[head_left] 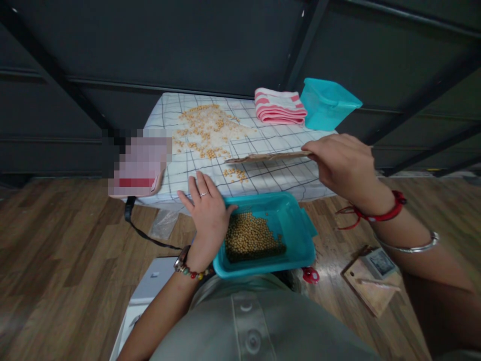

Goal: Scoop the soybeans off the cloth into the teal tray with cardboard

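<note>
My left hand (206,213) grips the left rim of a teal plastic tub (296,235) held against the near edge of the table; the thumb hooks over the rim and the fingers lie flat on the cloth. The tub holds a heap of yellow beans (251,238). My right hand (343,163) is closed on one end of a flat strip of cardboard (263,157), held level just above the table. A small cluster of beans (235,174) lies under the strip. A wide scatter of beans and white grains (208,128) covers the far part of the cloth.
The small table (278,175) wears a white checked cloth. At its far right lie a folded pink-and-white striped towel (278,106) and a second teal tub (326,103). A pixelated object (139,163) sits at the left edge. Boards (370,286) lie on the wood floor.
</note>
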Demonstrator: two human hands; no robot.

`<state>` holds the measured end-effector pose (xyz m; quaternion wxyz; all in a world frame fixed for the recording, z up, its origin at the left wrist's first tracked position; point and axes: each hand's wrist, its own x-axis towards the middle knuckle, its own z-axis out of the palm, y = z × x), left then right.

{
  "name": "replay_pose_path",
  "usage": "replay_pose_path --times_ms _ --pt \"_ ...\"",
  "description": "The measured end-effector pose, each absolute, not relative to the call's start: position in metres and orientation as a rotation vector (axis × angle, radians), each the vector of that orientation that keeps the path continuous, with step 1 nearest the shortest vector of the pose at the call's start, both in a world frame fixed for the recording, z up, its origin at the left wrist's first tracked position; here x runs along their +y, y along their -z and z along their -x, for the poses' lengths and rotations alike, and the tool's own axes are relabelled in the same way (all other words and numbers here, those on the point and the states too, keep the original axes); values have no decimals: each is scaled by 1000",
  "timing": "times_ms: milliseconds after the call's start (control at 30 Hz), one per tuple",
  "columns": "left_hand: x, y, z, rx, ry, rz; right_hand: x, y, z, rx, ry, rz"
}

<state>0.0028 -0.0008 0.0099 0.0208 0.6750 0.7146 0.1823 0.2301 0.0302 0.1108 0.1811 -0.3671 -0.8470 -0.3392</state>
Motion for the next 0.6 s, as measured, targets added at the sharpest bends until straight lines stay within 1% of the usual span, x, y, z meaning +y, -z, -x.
replay_pose_path --times_ms 100,300,600 --pt "-1 -11 -3 2209 -574 -2096 37 -110 -223 -2451 865 1080" --pt "-1 -13 -3 2213 -550 -2071 48 -108 -223 -2530 698 1032" --pt "-2 -13 -3 2202 -571 -2091 48 -113 -231 -2596 618 955"
